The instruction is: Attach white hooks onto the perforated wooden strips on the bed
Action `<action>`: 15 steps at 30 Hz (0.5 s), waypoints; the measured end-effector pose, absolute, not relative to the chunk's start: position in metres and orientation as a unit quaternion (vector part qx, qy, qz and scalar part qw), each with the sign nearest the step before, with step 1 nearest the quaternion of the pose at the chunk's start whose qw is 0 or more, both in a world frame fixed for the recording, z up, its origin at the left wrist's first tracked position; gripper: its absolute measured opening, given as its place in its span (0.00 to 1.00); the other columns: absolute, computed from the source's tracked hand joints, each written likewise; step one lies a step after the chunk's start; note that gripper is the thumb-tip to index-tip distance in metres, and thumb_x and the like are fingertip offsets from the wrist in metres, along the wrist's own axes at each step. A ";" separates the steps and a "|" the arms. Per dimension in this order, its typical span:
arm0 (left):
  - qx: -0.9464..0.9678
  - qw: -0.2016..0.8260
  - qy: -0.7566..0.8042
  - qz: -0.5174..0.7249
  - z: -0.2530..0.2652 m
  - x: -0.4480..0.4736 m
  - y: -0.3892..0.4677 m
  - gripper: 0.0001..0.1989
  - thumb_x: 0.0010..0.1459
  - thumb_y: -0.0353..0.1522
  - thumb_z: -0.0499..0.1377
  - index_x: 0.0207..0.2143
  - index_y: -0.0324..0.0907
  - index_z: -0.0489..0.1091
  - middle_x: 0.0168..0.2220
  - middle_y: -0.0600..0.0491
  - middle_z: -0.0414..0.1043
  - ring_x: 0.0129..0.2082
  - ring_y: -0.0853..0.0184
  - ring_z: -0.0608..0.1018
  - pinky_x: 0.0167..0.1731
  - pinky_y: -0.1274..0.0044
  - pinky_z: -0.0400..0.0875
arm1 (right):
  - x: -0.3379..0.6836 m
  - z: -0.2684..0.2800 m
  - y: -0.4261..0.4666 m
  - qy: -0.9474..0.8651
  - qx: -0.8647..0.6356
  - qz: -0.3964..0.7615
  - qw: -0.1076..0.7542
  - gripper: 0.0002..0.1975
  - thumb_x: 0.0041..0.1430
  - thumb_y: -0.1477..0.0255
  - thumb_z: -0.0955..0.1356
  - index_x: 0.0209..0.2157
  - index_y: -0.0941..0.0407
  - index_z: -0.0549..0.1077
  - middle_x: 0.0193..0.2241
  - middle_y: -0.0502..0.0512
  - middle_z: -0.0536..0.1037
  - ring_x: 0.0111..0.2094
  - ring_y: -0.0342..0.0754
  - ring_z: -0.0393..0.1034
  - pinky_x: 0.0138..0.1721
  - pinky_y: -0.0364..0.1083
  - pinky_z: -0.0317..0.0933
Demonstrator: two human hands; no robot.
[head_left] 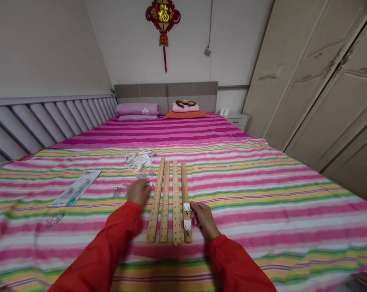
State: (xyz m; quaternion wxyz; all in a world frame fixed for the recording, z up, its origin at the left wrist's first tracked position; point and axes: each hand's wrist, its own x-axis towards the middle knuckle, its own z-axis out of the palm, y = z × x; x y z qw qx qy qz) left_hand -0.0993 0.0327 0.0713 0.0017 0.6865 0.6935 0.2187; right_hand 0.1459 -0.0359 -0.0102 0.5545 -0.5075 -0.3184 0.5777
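Several long wooden strips with rows of holes [175, 202] lie side by side on the bed, pointing away from me. Two white adhesive hooks sit on the near part of the rightmost strip [184, 182]: an upper hook [186, 208] and a lower hook [187, 225]. My right hand [204, 219] is closed, its thumb and finger at the right edge of the upper hook. Left of the strips, my left hand [137, 192] has its fingers pinched by another small white hook [151, 184]. Clear plastic pieces [142, 175] lie just beyond it.
Hooks and clear packaging [137, 160] form a pile beyond my left hand. A flat blister card [77, 188] and a thin wire-like item [55, 219] lie farther left. The striped bedspread [262, 202] covers the bed; a rail [50, 117] runs along its left side.
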 end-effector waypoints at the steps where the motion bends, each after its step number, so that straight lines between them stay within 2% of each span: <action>1: 0.691 -0.017 0.696 0.193 0.072 -0.099 0.037 0.15 0.52 0.31 0.55 0.41 0.41 0.75 0.45 0.45 0.75 0.47 0.54 0.72 0.45 0.65 0.62 | 0.146 -0.010 -0.036 -0.319 -0.506 0.579 0.554 0.19 0.46 0.56 0.70 0.20 0.56 0.65 0.09 0.43 0.67 0.05 0.36 0.52 0.07 0.38 0.36; 8: 0.715 -0.088 0.691 0.059 0.060 -0.093 0.049 0.12 0.55 0.29 0.51 0.34 0.39 0.75 0.42 0.42 0.74 0.47 0.54 0.69 0.45 0.63 0.55 | 0.148 -0.008 -0.038 -0.318 -0.497 0.588 0.553 0.18 0.46 0.56 0.70 0.21 0.56 0.65 0.09 0.44 0.68 0.06 0.36 0.53 0.07 0.37 0.36; 12: 0.705 -0.105 0.697 0.082 0.059 -0.095 0.048 0.12 0.55 0.29 0.50 0.34 0.39 0.74 0.40 0.43 0.75 0.46 0.55 0.69 0.45 0.63 0.54 | 0.148 -0.008 -0.038 -0.317 -0.493 0.587 0.558 0.17 0.47 0.57 0.69 0.21 0.56 0.65 0.10 0.44 0.68 0.06 0.36 0.52 0.08 0.37 0.36; 15: 0.669 -0.085 0.723 0.149 0.061 -0.098 0.045 0.11 0.54 0.31 0.51 0.32 0.42 0.74 0.38 0.46 0.76 0.45 0.55 0.70 0.45 0.62 0.55 | 0.148 -0.008 -0.039 -0.317 -0.495 0.587 0.557 0.17 0.47 0.57 0.69 0.21 0.56 0.65 0.10 0.44 0.68 0.06 0.36 0.53 0.08 0.38 0.36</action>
